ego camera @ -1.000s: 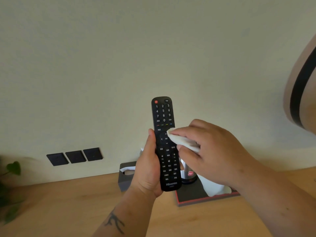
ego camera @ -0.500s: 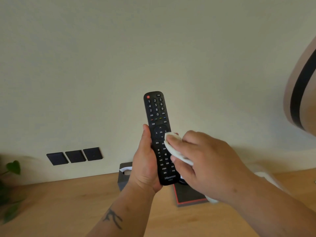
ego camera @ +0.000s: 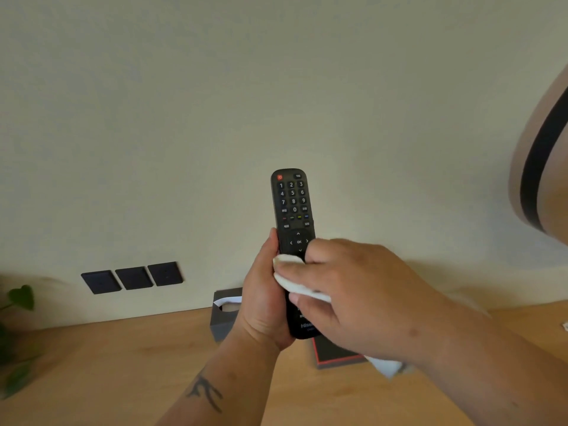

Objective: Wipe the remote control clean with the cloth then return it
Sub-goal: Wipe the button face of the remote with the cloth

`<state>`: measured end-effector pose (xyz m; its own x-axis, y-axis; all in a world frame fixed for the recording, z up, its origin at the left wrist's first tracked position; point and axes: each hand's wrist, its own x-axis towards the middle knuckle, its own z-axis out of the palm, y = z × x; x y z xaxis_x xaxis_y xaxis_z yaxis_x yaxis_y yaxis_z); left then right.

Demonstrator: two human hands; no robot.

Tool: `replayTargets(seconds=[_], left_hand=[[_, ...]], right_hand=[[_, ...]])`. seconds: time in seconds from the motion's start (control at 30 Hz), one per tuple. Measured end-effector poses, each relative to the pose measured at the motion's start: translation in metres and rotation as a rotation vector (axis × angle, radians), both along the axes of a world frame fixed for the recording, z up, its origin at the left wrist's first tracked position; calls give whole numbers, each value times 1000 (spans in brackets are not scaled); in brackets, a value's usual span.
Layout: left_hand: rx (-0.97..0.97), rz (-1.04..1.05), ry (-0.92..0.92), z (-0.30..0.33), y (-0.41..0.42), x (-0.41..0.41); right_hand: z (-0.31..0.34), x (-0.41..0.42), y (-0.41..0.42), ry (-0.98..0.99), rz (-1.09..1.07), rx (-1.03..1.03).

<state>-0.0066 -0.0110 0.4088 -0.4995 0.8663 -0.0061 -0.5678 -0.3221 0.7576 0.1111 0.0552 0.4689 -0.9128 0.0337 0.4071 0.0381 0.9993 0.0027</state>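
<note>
Now the right hand [ego camera: 353,296], pinching the cloth [ego camera: 289,272], has slid down from the remote's [ego camera: 292,207] arrow pad to mid-keys, left hand [ego camera: 264,302] still clamping it upright, so wiping is midway

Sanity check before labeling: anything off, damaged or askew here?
Nothing stands out. Left hand holds the remote upright and intact; right hand presses the white cloth on its middle.

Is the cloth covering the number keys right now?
No: the cloth is pressed by the right hand below the OK pad of the remote, leaving the number keys bare.
</note>
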Motion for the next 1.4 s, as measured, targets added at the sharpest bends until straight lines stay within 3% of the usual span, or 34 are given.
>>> replayTargets(seconds=[0.17,0.73,0.97,1.17,1.4], left_hand=[[3,39,27,6,3,1],[84,107,17,11,11,-5],[98,154,22,13,12,-10],[88,121,-3,16,13,-8],[53,137,3,14,9,-8]], right_hand=[[12,-7,12,144,-104,28],[-32,24,4,22,-79,75],[-37,35,3,-62,32,-64],[-2,7,16,145,-54,-133],[5,3,14,128,-121,-138]])
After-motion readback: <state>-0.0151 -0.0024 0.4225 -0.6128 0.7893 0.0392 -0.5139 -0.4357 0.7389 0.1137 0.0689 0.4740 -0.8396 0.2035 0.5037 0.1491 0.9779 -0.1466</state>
